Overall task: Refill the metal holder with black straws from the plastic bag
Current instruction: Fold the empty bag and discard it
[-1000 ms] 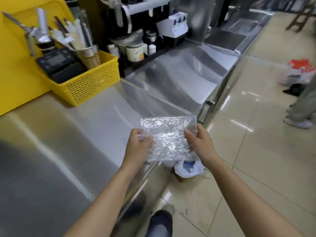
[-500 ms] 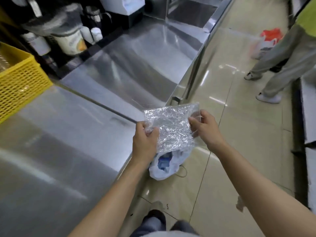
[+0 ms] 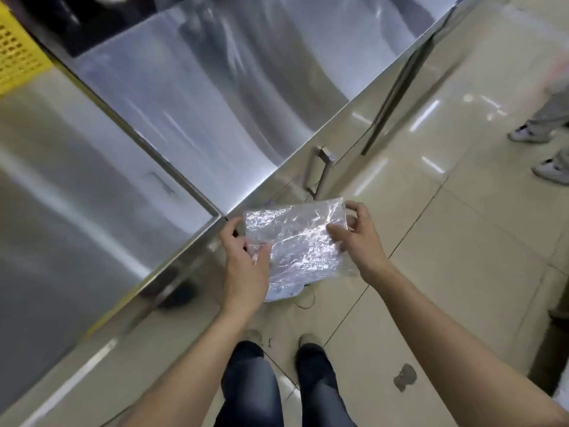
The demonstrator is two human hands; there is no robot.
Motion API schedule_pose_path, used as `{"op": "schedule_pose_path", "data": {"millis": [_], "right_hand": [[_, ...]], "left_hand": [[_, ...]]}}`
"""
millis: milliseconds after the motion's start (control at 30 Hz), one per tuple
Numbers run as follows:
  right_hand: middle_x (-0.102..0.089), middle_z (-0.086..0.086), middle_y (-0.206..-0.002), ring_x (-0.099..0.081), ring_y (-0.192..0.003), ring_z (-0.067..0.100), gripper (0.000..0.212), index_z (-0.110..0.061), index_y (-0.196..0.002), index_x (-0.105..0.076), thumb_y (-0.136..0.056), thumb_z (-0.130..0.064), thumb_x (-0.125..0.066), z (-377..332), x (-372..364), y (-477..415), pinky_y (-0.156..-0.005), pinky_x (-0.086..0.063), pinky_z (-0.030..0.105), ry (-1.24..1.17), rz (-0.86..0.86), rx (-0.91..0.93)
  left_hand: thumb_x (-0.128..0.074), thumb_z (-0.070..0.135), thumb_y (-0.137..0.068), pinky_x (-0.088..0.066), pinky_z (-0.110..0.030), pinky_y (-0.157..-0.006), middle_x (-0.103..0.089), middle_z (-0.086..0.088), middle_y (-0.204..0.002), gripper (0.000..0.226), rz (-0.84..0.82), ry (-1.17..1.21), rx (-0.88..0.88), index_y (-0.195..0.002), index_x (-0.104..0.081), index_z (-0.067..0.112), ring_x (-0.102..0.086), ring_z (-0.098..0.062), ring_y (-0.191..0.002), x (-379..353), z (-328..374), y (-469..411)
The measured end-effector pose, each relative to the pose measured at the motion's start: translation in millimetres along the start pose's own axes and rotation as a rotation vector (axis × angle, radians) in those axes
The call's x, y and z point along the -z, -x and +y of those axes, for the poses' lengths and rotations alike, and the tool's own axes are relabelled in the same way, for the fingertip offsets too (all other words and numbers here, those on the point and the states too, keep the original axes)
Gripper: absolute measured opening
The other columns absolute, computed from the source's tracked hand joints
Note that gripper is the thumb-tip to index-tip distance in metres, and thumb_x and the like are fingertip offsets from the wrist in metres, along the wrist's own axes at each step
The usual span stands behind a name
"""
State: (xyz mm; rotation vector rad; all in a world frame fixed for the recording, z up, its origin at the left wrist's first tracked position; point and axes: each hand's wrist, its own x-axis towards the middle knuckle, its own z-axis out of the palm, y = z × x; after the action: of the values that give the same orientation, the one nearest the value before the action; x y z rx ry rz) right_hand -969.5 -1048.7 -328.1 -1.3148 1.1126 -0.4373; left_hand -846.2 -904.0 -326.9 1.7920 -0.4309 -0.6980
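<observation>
My left hand [image 3: 243, 266] pinches the near-left edge of the plastic bag [image 3: 300, 245], thumb on top, and my right hand [image 3: 357, 238] grips its right side with fingers curled over the far corner. I see the bag crinkled, clear and flat, held in the air off the corner of the steel worktop [image 3: 129, 167], above the tiled floor [image 3: 446, 241]. A yellow basket [image 3: 15, 53] sits far left.

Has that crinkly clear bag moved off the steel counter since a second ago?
Yes. The clear plastic bag, held by the left hand and right hand, was above the steel counter; now it hangs past the counter's edge, above the tiled floor.
</observation>
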Motion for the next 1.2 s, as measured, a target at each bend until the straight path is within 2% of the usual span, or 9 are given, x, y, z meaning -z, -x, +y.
{"op": "schedule_pose_path", "data": {"millis": [100,233,367,467,600,833,1000,1100,1200], "right_hand": [[-0.051,-0.001,-0.089,-0.058,-0.055,0.003,0.06,-0.035,-0.118,-0.037,-0.078,0.005,-0.058,23,11,-6,-0.048,-0.047,0.016,-0.024,-0.072,0.002],[-0.056,0.0,-0.096,-0.056,-0.064,0.014,0.049,-0.037,-0.099,-0.053,-0.078,0.007,-0.061,70,13,-27,-0.06,-0.052,0.023,0.11,-0.104,0.092],[-0.058,0.001,-0.1,-0.057,-0.074,0.018,0.021,-0.014,-0.097,-0.065,-0.082,0.0,-0.061,151,-1,-74,-0.075,-0.05,0.029,0.365,-0.037,0.093],[-0.051,0.006,-0.114,-0.054,-0.093,0.018,0.034,-0.001,-0.117,-0.058,-0.084,-0.003,-0.059,219,-21,-110,-0.083,-0.042,0.017,0.536,-0.17,0.068],[-0.049,0.019,-0.118,-0.05,-0.107,0.033,0.024,0.004,-0.104,-0.056,-0.081,0.003,-0.05,303,-50,-152,-0.087,-0.042,0.033,0.754,-0.341,0.116],[-0.039,0.018,-0.138,-0.057,-0.102,0.032,0.044,-0.008,-0.135,-0.035,-0.091,-0.006,-0.038,404,-81,-213,-0.074,-0.045,0.039,1.162,-0.497,0.129],[-0.038,0.018,-0.14,-0.052,-0.111,0.029,0.049,-0.004,-0.134,-0.034,-0.089,-0.013,-0.05,447,-103,-238,-0.08,-0.045,0.038,1.379,-0.552,0.091],[-0.047,0.018,-0.135,-0.044,-0.123,0.032,0.043,-0.005,-0.132,-0.039,-0.091,-0.018,-0.047,446,-106,-239,-0.1,-0.038,0.039,1.505,-0.527,0.097],[-0.049,0.016,-0.133,-0.047,-0.12,0.033,0.04,-0.009,-0.131,-0.038,-0.092,-0.018,-0.042,420,-97,-224,-0.09,-0.041,0.04,1.518,-0.49,0.186]], "left_hand": [[-0.054,0.01,-0.088,-0.048,-0.013,-0.063,-0.058,0.004,-0.101,0.049,0.074,-0.087,-0.018,-0.088,-0.041,0.057,-0.06,-0.016,-0.082,-13,-25,2],[-0.041,0.007,-0.091,-0.05,-0.049,-0.074,-0.059,-0.009,-0.096,0.034,0.045,-0.161,0.077,-0.082,-0.055,0.036,-0.058,-0.037,-0.082,-30,-77,-17],[-0.044,0.012,-0.09,-0.043,-0.033,-0.085,-0.048,-0.008,-0.121,0.021,-0.075,-0.413,0.069,-0.104,-0.052,0.026,-0.054,-0.026,-0.096,-57,-159,-53],[-0.046,0.015,-0.089,-0.038,-0.039,-0.096,-0.029,-0.015,-0.135,0.039,-0.296,-0.769,0.067,-0.126,-0.038,0.007,-0.043,-0.033,-0.114,-77,-236,-77],[-0.041,0.03,-0.094,-0.019,-0.033,-0.108,-0.006,-0.016,-0.151,0.065,-0.476,-1.095,0.082,-0.142,-0.008,0.001,-0.018,-0.028,-0.134,-94,-327,-98],[-0.037,0.02,-0.09,-0.032,-0.029,-0.097,-0.042,-0.008,-0.134,0.039,-0.489,-1.457,-0.075,-0.128,-0.038,0.009,-0.042,-0.021,-0.117,-130,-417,-143],[-0.04,0.026,-0.092,-0.033,-0.034,-0.092,-0.053,-0.007,-0.124,0.032,-0.771,-1.955,-0.177,-0.123,-0.049,0.018,-0.044,-0.025,-0.114,-165,-434,-169],[-0.049,0.032,-0.087,-0.037,-0.041,-0.097,-0.054,-0.014,-0.12,0.042,-0.84,-1.937,-0.221,-0.123,-0.045,0.009,-0.047,-0.03,-0.113,-170,-426,-178],[-0.051,0.039,-0.087,-0.032,-0.033,-0.092,-0.055,-0.008,-0.12,0.039,-0.782,-1.834,-0.26,-0.118,-0.05,0.015,-0.046,-0.026,-0.111,-157,-410,-170]]}}
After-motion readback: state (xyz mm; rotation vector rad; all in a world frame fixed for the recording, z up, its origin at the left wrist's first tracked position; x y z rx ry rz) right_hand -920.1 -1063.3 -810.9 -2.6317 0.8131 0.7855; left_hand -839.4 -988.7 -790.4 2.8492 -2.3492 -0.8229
